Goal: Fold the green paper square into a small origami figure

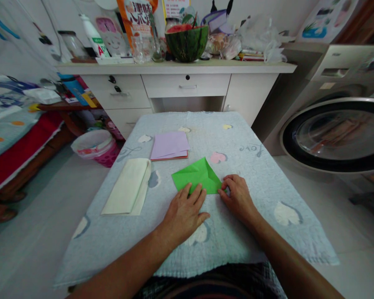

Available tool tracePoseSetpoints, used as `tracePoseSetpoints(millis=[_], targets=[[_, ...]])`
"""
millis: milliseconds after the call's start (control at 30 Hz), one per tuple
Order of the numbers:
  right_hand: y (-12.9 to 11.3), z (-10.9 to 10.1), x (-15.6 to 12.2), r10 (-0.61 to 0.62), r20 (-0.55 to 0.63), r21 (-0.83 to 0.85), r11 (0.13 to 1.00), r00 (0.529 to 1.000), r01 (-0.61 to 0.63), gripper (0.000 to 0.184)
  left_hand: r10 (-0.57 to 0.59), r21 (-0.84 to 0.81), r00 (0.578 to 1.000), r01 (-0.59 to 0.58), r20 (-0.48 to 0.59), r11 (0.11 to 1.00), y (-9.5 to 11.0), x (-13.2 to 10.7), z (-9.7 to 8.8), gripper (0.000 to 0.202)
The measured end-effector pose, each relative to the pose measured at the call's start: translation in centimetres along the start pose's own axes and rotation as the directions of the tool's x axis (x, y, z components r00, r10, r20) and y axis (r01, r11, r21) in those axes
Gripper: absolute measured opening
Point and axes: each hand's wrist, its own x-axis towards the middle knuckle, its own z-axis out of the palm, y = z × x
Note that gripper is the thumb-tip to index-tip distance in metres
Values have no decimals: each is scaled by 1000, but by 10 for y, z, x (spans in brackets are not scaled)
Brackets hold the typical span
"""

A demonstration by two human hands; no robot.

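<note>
A bright green sheet of paper, folded and creased, lies on the cloth-covered table in front of me. My left hand rests flat on its lower left edge with the fingers stretched out. At the paper's right corner, the thumb and fingers of my right hand pinch the tip. Beyond the green paper is a small stack of purple paper, with a red edge showing underneath. To the left lies a folded cream-coloured sheet.
Behind the table stands a white cabinet carrying a cut watermelon, jars and bags. A washing machine is at the right. On the floor to the left sits a pink bin, near a bed.
</note>
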Motion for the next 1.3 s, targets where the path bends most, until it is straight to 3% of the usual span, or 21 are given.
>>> tracePoseSetpoints(millis=[267,433,700,1300], targets=[[3,-15,-4,-9,17,184,983,1000,5,22,19,28,1000,-19,-1,999,0,0,-3,62],[2,-12,-7,-49,11,144,988,999,47,14,10,34,1000,-9,-4,999,1,-1,0,61],[-1,-10,-2,-2,37,71,997,999,0,5,10,48,1000,-9,-15,999,2,-1,1,60],[-1,-4,-1,-2,2,9,1000,1000,2,9,16,33,1000,-16,9,999,2,2,-5,59]])
